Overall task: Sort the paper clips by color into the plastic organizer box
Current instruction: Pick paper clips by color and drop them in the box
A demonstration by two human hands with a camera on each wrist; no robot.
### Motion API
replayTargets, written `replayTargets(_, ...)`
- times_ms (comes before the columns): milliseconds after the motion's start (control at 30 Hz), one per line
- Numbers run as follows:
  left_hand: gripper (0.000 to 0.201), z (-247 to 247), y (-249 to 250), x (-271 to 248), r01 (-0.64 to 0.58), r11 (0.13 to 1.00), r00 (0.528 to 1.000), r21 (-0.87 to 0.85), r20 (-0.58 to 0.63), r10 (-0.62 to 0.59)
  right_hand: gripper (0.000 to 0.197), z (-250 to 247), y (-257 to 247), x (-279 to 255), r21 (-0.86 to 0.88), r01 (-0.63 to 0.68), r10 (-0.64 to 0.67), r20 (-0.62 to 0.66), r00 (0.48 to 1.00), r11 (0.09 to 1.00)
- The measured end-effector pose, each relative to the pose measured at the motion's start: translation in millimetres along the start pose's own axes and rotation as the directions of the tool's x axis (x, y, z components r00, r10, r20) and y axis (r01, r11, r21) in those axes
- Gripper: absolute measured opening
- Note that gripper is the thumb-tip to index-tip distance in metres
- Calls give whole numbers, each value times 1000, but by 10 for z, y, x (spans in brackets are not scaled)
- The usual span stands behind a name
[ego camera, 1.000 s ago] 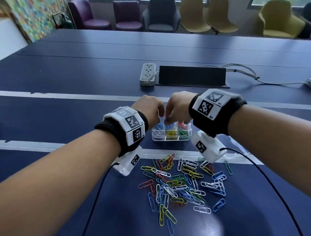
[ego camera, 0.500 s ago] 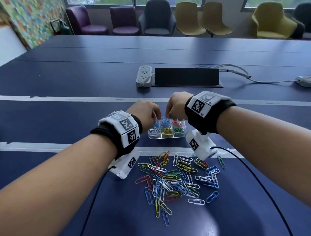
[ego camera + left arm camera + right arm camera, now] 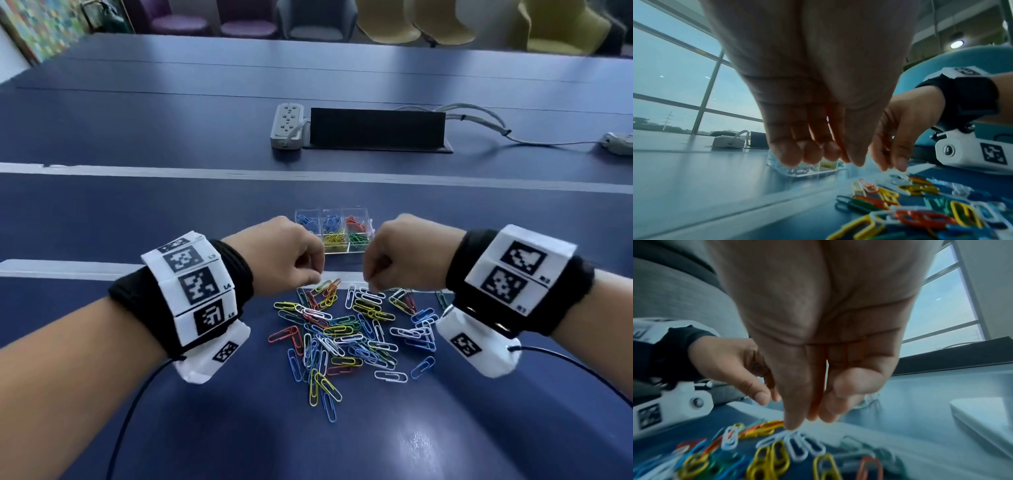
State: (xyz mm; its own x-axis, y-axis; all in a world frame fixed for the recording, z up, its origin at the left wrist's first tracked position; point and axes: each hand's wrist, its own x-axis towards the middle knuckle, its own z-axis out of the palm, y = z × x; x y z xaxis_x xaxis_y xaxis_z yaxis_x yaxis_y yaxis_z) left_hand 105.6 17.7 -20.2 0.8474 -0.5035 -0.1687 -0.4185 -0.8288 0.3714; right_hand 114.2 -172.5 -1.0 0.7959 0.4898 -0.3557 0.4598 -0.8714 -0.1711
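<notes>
A loose pile of coloured paper clips (image 3: 349,332) lies on the dark blue table. Just beyond it stands the clear plastic organizer box (image 3: 334,233), with blue, red, yellow and green clips in separate compartments. My left hand (image 3: 317,274) hovers over the pile's far left edge, fingers curled; in the left wrist view its fingertips (image 3: 830,152) are bunched with no clip between them. My right hand (image 3: 371,286) is over the far middle of the pile, also curled. In the right wrist view its thumb tip (image 3: 791,425) comes down at a white clip (image 3: 795,446).
A grey power strip (image 3: 287,126) and a black cable flap (image 3: 376,128) sit farther back, with cables (image 3: 479,118) running right. White tape lines (image 3: 68,270) cross the table. Chairs line the far side. Sensor cables trail from both wrists.
Both hands have drawn back from above the organizer box toward me and come down over the far edge of the clip pile. The box now shows uncovered.
</notes>
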Motion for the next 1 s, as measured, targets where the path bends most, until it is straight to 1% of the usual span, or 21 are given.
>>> replayTargets(33, 7, 14, 17, 16, -1, 999, 999, 35, 32, 0, 14, 43, -16, -10, -23, 4, -3, 23, 1000, 1000)
replayTargets(100, 10, 32, 58, 67, -10, 998, 999, 66, 45, 7, 17, 101, -37, -9, -67, 2, 0, 34, 999, 998)
replayTargets(200, 16, 73, 157, 170, -61, 993, 997, 97, 50, 57, 12, 135, -45, 1, -71, 3, -3, -4, 1000, 997)
replayTargets(267, 27, 115, 235, 233, -100, 985, 992, 143, 96, 87, 13, 145, -36, 0, -59, 5, -6, -18, 1000, 998)
replayTargets(367, 34, 146, 322, 297, -142, 969, 980, 200, 167, 110, 10, 131, 11, -11, 14, -21, 21, -18, 1000, 1000)
replayTargets(433, 33, 149, 346, 323, -156, 964, 976, 215, 184, 117, 11, 111, 64, -19, 91, -44, 48, -38, 998, 995)
replayTargets(500, 26, 144, 354, 334, -153, 964, 977, 219, 177, 115, 20, 107, 116, -26, 125, -58, 67, -63, 996, 990)
replayTargets(567, 15, 151, 354, 341, -157, 964, 979, 215, 164, 123, 23, 107, 136, -49, 143, -57, 67, -69, 995, 988)
replayTargets(633, 11, 161, 352, 337, -156, 965, 978, 211, 169, 121, 22, 114, 129, -75, 152, -41, 52, -70, 996, 988)
replayTargets(733, 12, 159, 345, 312, -144, 973, 984, 179, 133, 121, 24, 134, 81, -85, 123, 7, 5, -94, 996, 992)
replayTargets(833, 16, 111, 324, 246, -110, 993, 992, 41, 62, 107, 27, 160, 31, -59, 49, 34, -28, -120, 992, 998)
replayTargets(1000, 26, 56, 242, 66, -66, 997, 996, -47, 62, 69, 20, 174, -37, -40, -4, 44, -44, -126, 991, 999)
